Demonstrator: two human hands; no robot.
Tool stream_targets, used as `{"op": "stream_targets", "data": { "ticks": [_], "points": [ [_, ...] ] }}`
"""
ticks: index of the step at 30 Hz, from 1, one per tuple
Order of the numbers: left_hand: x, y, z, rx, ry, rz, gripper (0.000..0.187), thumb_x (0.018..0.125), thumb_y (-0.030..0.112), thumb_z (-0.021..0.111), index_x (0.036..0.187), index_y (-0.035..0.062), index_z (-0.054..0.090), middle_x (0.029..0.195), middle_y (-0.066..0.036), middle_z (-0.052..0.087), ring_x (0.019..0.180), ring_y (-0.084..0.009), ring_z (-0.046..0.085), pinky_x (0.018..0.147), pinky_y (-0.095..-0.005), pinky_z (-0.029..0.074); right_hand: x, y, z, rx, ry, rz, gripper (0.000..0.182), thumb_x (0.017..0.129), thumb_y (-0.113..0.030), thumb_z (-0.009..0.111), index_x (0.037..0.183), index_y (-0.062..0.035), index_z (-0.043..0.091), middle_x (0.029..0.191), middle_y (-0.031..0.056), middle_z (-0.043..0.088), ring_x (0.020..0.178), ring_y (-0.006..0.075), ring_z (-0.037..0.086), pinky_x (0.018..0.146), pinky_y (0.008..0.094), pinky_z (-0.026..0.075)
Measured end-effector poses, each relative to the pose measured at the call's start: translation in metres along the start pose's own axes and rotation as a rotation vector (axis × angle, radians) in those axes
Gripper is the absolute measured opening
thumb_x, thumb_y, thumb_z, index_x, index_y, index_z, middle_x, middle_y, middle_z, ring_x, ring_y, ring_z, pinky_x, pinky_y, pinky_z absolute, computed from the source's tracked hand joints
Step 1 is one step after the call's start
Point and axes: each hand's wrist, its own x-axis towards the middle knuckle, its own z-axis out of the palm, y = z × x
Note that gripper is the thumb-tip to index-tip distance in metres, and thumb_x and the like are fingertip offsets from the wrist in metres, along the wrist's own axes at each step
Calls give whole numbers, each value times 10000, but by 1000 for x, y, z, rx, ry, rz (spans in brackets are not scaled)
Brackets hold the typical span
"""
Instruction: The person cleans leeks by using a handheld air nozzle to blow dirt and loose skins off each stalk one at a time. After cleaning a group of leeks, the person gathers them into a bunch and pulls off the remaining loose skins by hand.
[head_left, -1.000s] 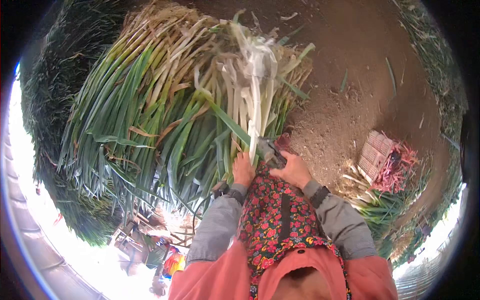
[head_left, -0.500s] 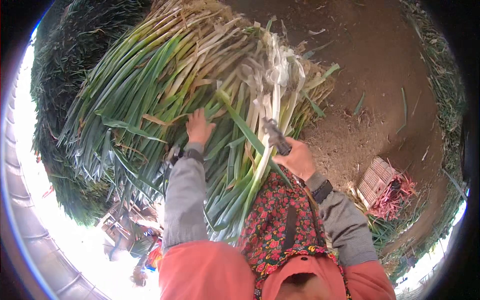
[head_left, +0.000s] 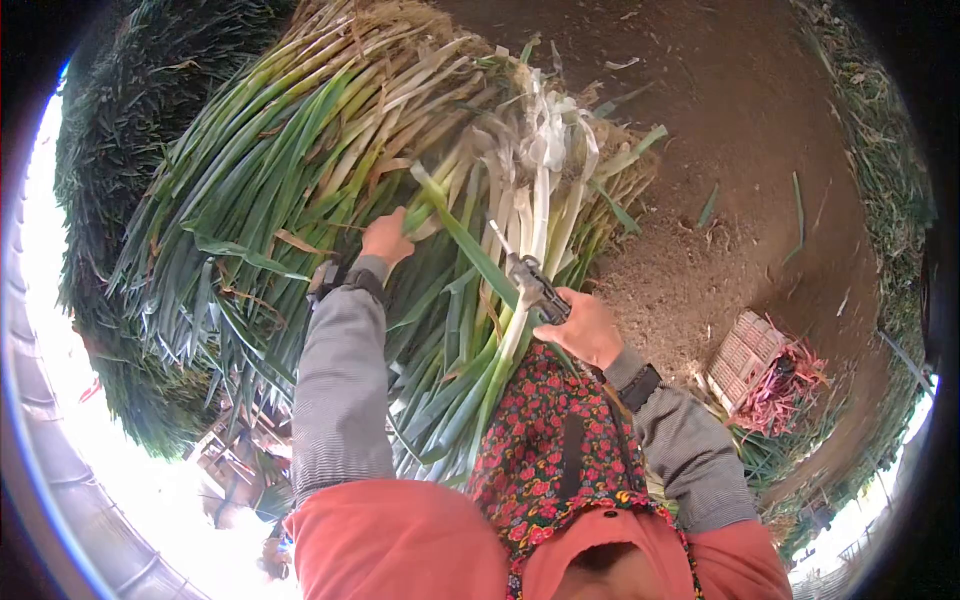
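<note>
My left hand (head_left: 387, 237) is closed at the edge of a large heap of green onions (head_left: 270, 160), with its fingers wrapped on a green onion stalk (head_left: 425, 212). Its fingertips are partly hidden by the leaves. In my right hand (head_left: 588, 328) is a black air blow gun (head_left: 540, 290) with a thin metal nozzle pointing up and left. The gun lies over a bunch of white-stemmed green onions (head_left: 540, 215), whose leaves run down against my floral apron (head_left: 545, 430). Pale loose skins (head_left: 548, 135) hang at the top of that bunch.
Brown soil ground (head_left: 740, 130) with scattered leaf scraps spreads to the right. A woven basket (head_left: 745, 362) with pink-red strips (head_left: 790, 385) stands at the lower right. A dark green plant pile (head_left: 130, 170) rises at the left, and another green heap (head_left: 880, 150) lines the right edge.
My left hand has shifted slightly left and its spread fingers have closed on a stalk. The blow gun in my right hand, blurred before, is now steadier and a little lower.
</note>
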Motion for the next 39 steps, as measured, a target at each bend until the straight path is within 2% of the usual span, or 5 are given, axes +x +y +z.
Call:
{"op": "stream_targets", "data": {
  "ticks": [9,17,21,31,39],
  "points": [
    [-206,34,-19,-381,-265,-179,779,638,299,797,1256,-52,478,1075,-210,637,912,-286,648,790,-370,511,-55,-26,-7,143,54,-28,523,645,-346,756,1072,-59,663,775,138,684,713,291,669,684,380,519],
    [-265,96,7,-1485,-358,-499,538,767,190,739,1239,20,542,908,-29,613,753,-108,586,666,-268,516,-141,-18,17,-18,-164,-70,534,637,-424,755,1043,-87,672,790,180,668,759,355,663,698,428,520],
    [-271,109,28,-1729,-235,-571,245,852,256,695,958,60,593,726,-7,603,573,-98,570,518,-245,473,-52,-15,37,-14,-121,88,492,642,-419,747,971,-60,682,813,179,676,748,348,658,693,426,518],
    [-265,92,15,-1954,-443,-327,459,989,343,459,1289,-4,477,1144,-198,622,1095,-306,604,1003,-423,453,-72,-15,33,-70,-66,-13,477,638,-320,761,992,-12,675,773,162,678,713,250,669,689,367,509],
    [-253,82,27,-1754,-556,-362,548,942,281,585,1381,20,386,1174,-107,616,1035,-231,624,946,-368,481,41,31,64,64,56,93,461,651,-351,744,975,-29,687,819,180,690,751,306,677,699,400,519]
  ]
}}
